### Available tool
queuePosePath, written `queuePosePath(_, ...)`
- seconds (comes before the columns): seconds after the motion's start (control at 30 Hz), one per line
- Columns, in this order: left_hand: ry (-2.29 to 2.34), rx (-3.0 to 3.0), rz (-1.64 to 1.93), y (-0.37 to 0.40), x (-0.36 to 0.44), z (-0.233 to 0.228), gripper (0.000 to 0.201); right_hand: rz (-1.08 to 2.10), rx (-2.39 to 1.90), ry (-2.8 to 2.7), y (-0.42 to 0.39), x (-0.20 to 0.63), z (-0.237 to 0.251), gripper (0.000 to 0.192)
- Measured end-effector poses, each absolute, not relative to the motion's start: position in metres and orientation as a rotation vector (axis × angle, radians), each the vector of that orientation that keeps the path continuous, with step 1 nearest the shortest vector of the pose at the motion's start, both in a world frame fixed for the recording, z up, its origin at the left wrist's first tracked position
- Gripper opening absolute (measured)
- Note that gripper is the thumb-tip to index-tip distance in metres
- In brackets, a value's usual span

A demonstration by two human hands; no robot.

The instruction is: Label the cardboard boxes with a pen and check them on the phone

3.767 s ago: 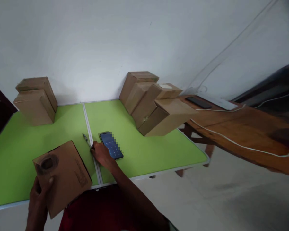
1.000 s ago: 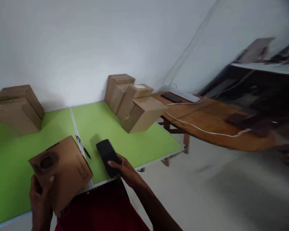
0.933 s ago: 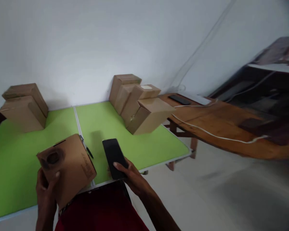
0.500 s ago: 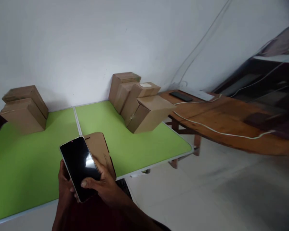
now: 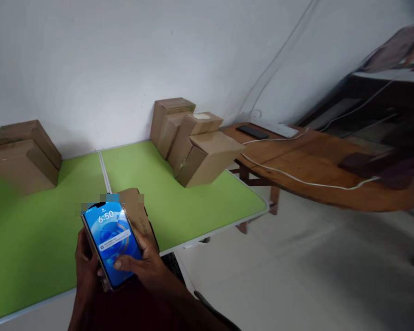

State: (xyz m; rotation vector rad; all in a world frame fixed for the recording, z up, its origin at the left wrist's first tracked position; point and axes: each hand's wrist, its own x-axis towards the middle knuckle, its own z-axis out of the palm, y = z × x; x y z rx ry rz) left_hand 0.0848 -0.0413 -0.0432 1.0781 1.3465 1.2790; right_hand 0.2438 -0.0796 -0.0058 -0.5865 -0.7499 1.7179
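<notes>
Phone scrn [image 5: 113, 243] glossy; held box [image 5: 135, 209] matt cardbd; tabletop [image 5: 193, 207] smooth, edge [image 5: 214, 231] metal-look; desk [image 5: 307, 158] wood.

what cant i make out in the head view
Head view:
Phone: message text too small to read.
Held box: mostly hidden behind the phone.
Left hand: some fingers hidden behind the phone.
Dark shape, far right: blurred, cut off by the edge.

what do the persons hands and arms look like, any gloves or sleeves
The left hand and right hand wear no gloves, and no watch shows. No clear sleeve covers the visible forearms. Very dark red clothing shows between them.
</notes>
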Motion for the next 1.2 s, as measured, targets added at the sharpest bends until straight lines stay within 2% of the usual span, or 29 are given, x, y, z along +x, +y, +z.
queuePosePath(0.33, 1.507, 1.038, 1.208, -0.036, 0.083, -0.034, 0.074, 1.544, -0.721, -0.716, -0.087, 0.271, -0.001, 0.076)
queuePosePath(0.5, 1.697, 0.943, 1.203, -0.035, 0.057, -0.035, 0.077, 1.501, -0.758, -0.656, -0.076, 0.292, -0.022, 0.07)
queuePosePath(0.67, 1.696, 0.821, 1.229, -0.036, 0.03, -0.047, 0.086, 1.051, -1.334, -0.846, -0.027, 0.329, -0.069, 0.059)
queuePosePath(0.8, 1.685, 0.754, 1.195, -0.037, 0.022, -0.052, 0.09, 0.9, -1.636, -0.933, 0.005, 0.351, -0.096, 0.046)
queuePosePath(1.0, 1.69, 0.789, 1.243, -0.045, 0.03, -0.045, 0.07, 0.743, -1.907, -1.104, 0.006, 0.352, -0.106, 0.019)
queuePosePath(1.1, 1.678, 0.767, 1.258, -0.046, 0.031, -0.045, 0.068, 0.627, -2.031, -1.173, -0.001, 0.347, -0.108, 0.024)
queuePosePath(1.2, 1.691, 0.751, 1.242, -0.041, 0.024, -0.049, 0.075, 0.519, -2.115, -1.226, -0.005, 0.346, -0.109, 0.026)
